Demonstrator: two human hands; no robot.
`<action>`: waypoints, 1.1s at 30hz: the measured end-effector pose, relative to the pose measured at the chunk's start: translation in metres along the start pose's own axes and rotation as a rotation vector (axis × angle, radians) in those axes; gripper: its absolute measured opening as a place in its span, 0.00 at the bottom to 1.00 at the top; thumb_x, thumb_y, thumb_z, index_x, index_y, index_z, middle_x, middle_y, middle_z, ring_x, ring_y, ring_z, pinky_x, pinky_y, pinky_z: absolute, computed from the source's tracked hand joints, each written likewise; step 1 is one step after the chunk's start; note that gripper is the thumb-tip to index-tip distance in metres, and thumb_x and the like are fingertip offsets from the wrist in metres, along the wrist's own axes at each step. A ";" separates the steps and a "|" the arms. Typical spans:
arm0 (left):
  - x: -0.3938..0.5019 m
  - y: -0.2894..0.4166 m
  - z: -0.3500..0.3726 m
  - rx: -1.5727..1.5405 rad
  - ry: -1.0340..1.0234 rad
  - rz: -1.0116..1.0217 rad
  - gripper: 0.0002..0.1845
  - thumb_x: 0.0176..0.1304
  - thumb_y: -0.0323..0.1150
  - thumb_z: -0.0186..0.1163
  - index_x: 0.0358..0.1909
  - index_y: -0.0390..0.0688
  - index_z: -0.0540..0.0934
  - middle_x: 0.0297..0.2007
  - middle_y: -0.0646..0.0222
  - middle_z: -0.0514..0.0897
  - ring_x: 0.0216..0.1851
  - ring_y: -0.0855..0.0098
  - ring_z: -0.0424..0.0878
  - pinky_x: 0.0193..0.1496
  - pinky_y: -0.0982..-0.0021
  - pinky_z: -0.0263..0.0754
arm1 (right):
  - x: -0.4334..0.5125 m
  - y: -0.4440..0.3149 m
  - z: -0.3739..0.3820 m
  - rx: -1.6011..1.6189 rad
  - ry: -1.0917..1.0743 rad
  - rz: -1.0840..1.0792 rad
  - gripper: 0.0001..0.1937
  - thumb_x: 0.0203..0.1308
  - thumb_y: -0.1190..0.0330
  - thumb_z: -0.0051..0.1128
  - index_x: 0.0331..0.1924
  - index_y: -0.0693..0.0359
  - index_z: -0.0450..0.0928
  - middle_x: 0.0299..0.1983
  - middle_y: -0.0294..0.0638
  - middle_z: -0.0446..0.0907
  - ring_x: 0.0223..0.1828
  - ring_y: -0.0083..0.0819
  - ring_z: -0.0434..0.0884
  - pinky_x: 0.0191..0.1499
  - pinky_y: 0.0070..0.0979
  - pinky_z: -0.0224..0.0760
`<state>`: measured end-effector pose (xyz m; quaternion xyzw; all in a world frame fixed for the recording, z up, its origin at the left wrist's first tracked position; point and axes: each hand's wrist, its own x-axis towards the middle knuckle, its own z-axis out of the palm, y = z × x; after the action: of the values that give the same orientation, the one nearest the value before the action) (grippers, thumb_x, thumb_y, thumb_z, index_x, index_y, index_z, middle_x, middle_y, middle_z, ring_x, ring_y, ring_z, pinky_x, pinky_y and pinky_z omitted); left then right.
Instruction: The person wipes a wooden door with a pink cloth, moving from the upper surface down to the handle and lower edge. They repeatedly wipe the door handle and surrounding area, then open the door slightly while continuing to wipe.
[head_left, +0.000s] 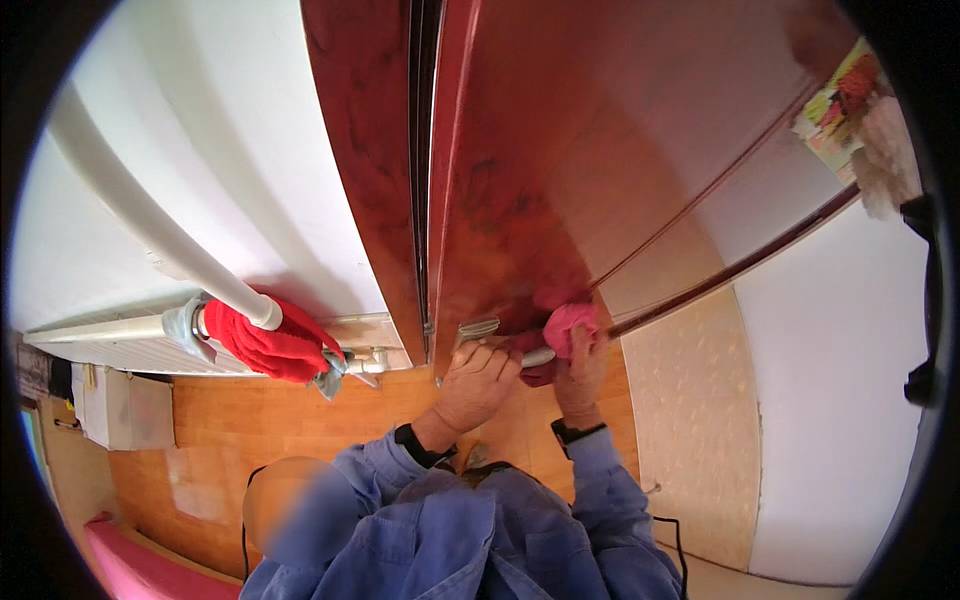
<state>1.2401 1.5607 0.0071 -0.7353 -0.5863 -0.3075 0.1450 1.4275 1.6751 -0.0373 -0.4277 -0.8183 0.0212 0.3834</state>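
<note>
Just left of the picture's middle, my left hand (480, 379) has its fingers curled around a metal door handle (478, 328), which sits low on a glossy red-brown wooden door (517, 165). Most of the handle's grip is covered by the fingers. To its right, my right hand (581, 379) holds a bunched pink cloth (570, 328) against the handle area near the door's edge. A pale, rounded length (537, 357) shows between the two hands; I cannot tell if it is the handle's lever. Both wrists carry black bands.
A white radiator (105, 349) and a thick white pipe (180, 232) run along the left wall, a red towel (262, 337) draped there. The wooden floor (225, 420) holds a white box (124, 409) at far left. Decorations (844, 109) hang at upper right.
</note>
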 end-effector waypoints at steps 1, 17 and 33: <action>0.000 0.001 -0.001 0.011 0.001 0.007 0.18 0.60 0.34 0.60 0.52 0.41 0.82 0.44 0.65 0.82 0.50 0.63 0.79 0.59 0.58 0.69 | -0.007 0.008 0.012 0.035 -0.064 0.044 0.32 0.52 0.80 0.63 0.66 0.57 0.74 0.61 0.61 0.73 0.62 0.64 0.76 0.58 0.49 0.76; 0.040 0.002 0.012 0.141 -0.287 -0.028 0.12 0.60 0.34 0.60 0.44 0.42 0.81 0.32 0.60 0.86 0.35 0.61 0.87 0.38 0.60 0.82 | 0.140 -0.035 -0.085 0.270 0.590 -0.139 0.32 0.73 0.59 0.60 0.75 0.66 0.64 0.72 0.59 0.64 0.73 0.54 0.64 0.73 0.46 0.58; 0.051 -0.010 0.007 0.062 -0.156 -0.021 0.06 0.61 0.34 0.62 0.35 0.45 0.78 0.26 0.65 0.85 0.30 0.59 0.86 0.31 0.57 0.80 | 0.244 0.031 -0.145 0.124 0.782 -0.055 0.32 0.72 0.69 0.56 0.77 0.67 0.62 0.73 0.61 0.63 0.75 0.59 0.62 0.77 0.48 0.51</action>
<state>1.2394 1.6066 0.0315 -0.7460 -0.6127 -0.2326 0.1182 1.4593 1.8275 0.2022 -0.3576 -0.6187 -0.1042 0.6917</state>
